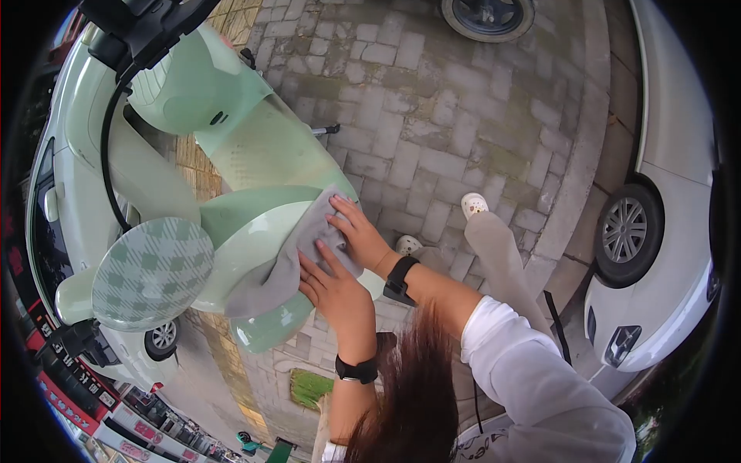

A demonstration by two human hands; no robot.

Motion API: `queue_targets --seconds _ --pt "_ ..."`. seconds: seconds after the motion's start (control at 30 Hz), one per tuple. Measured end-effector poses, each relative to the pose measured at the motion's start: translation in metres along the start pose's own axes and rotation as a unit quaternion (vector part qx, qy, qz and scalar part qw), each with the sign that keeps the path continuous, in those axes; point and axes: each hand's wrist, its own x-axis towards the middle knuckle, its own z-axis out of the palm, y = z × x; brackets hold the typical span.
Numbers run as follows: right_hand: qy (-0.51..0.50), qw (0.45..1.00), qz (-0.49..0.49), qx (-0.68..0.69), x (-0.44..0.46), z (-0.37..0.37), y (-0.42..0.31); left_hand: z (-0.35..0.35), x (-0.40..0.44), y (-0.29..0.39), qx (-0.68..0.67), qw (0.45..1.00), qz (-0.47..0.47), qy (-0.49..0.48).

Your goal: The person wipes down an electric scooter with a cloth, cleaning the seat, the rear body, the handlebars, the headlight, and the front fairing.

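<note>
A grey cloth [297, 247] is draped over a glossy, rounded, pale green panel [255, 239] of a mint-green scooter [262, 147]. My left hand [338, 302], with a black band on its wrist, presses the cloth's near side, its fingers curved over the fabric. Just above it, my right hand [364, 238] grips the cloth's upper edge; that wrist wears a black watch [400, 279]. The two hands lie close together. Beside the panel is an oval part with a green-and-white check pattern [153, 274]. The cloth hides part of the panel.
A white car [679, 154] stands at the right and another white car [85, 170] beyond the scooter. Grey paving [463, 131] surrounds my feet. A vehicle wheel [488, 15] shows at the top. Black scooter parts [147, 35] hang at the upper left. Long hair [409, 386] covers some of the foreground.
</note>
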Motion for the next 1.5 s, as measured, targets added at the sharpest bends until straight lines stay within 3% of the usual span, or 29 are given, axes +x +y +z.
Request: queue_targets --seconds 0.13,0.2,0.27,0.33,0.37,0.5,0.6,0.67,0.73,0.8,0.83,0.9,0.93,1.0,1.03,1.13,1.2,1.23,1.3,1.5 --pt "-0.059 0.997 0.011 -0.055 -0.016 -0.007 0.017 0.029 -0.013 -0.001 -0.134 0.991 0.021 -0.005" --pt "-0.050 0.997 0.031 -0.048 -0.017 -0.010 0.015 0.041 -0.023 -0.002 -0.239 0.970 0.038 -0.031" --pt "-0.034 0.997 0.058 -0.029 -0.013 -0.014 0.008 0.036 -0.026 -0.007 -0.261 0.964 0.036 -0.025" --pt "-0.004 1.000 0.025 0.014 0.017 -0.032 -0.031 0.009 -0.023 -0.015 -0.338 0.936 0.070 0.069" --pt "0.025 0.998 -0.010 0.057 0.035 -0.043 -0.054 -0.011 -0.021 -0.019 -0.284 0.944 0.086 0.144" --pt "-0.008 0.985 -0.056 0.161 0.084 -0.066 -0.118 -0.060 -0.009 -0.051 -0.319 0.917 0.031 0.236" --pt "-0.101 0.963 -0.025 0.247 0.093 -0.060 -0.140 -0.067 -0.006 -0.075 -0.378 0.887 -0.026 0.264" --pt "-0.167 0.937 0.016 0.307 0.094 -0.054 -0.153 -0.060 -0.010 -0.090 -0.340 0.913 -0.073 0.214" --pt "-0.218 0.924 0.010 0.314 0.099 -0.051 -0.167 -0.051 -0.018 -0.109 -0.295 0.923 -0.087 0.230" --pt "-0.313 0.888 0.007 0.335 0.105 -0.046 -0.178 -0.051 -0.030 -0.122 -0.478 0.847 -0.173 0.155" --pt "-0.343 0.875 -0.005 0.341 0.108 -0.040 -0.195 -0.058 -0.045 -0.129 -0.473 0.840 -0.202 0.173" --pt "-0.429 0.860 -0.053 0.273 0.110 -0.036 -0.218 -0.070 -0.067 -0.134 -0.514 0.773 -0.277 0.248" --pt "-0.441 0.852 -0.065 0.274 0.109 -0.032 -0.226 -0.076 -0.076 -0.142 -0.510 0.767 -0.288 0.262" --pt "-0.388 0.880 -0.188 0.196 0.110 -0.024 -0.237 -0.082 -0.093 -0.166 -0.359 0.860 -0.238 0.274" --pt "-0.393 0.876 -0.198 0.194 0.111 -0.024 -0.241 -0.085 -0.100 -0.172 -0.314 0.887 -0.227 0.252" --pt "-0.404 0.888 -0.201 0.092 0.106 -0.030 -0.237 -0.074 -0.089 -0.162 -0.437 0.844 -0.215 0.224" --pt "-0.321 0.914 -0.243 -0.046 0.104 -0.025 -0.208 -0.059 -0.076 -0.150 -0.495 0.838 -0.144 0.176" --pt "-0.329 0.908 -0.252 -0.057 0.099 -0.024 -0.196 -0.049 -0.069 -0.144 -0.506 0.842 -0.113 0.151" --pt "-0.331 0.930 -0.127 -0.093 0.087 -0.023 -0.180 -0.029 -0.055 -0.127 -0.488 0.848 -0.117 0.169" --pt "-0.240 0.947 -0.149 -0.153 0.062 -0.019 -0.181 -0.013 -0.054 -0.114 -0.480 0.838 -0.123 0.227"
